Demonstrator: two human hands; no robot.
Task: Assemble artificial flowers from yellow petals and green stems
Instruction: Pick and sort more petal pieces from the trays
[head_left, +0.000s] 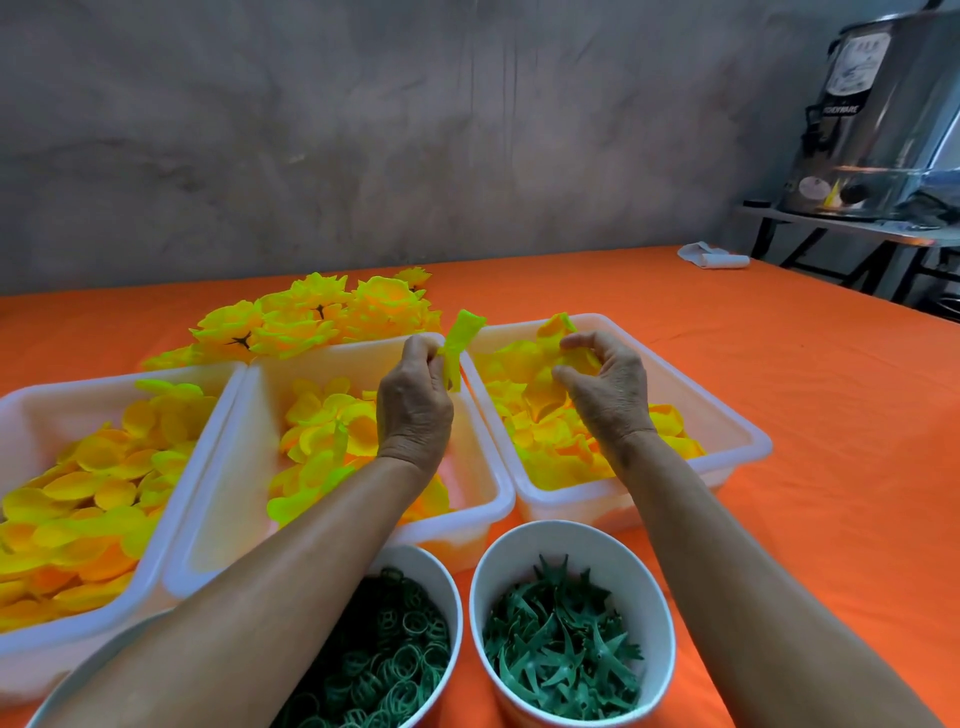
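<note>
My left hand (413, 400) pinches a folded yellow petal piece (460, 343) and holds it upright above the middle white tray (488, 467). My right hand (605, 384) hovers over the right white tray (748, 436), its thumb and fingers pinching a yellow petal (579, 356) from the pile there. Two white cups stand near me. One holds green star-shaped calyx pieces (563, 649), the other green ring parts (395, 670). Finished yellow flowers (317, 317) lie behind the trays.
A third white tray (31, 410) full of yellow petals sits at the left. The orange tablecloth (805, 415) stretches right and back. A small white roll (711, 256) lies at the far edge. A steel urn (878, 119) stands on a side table.
</note>
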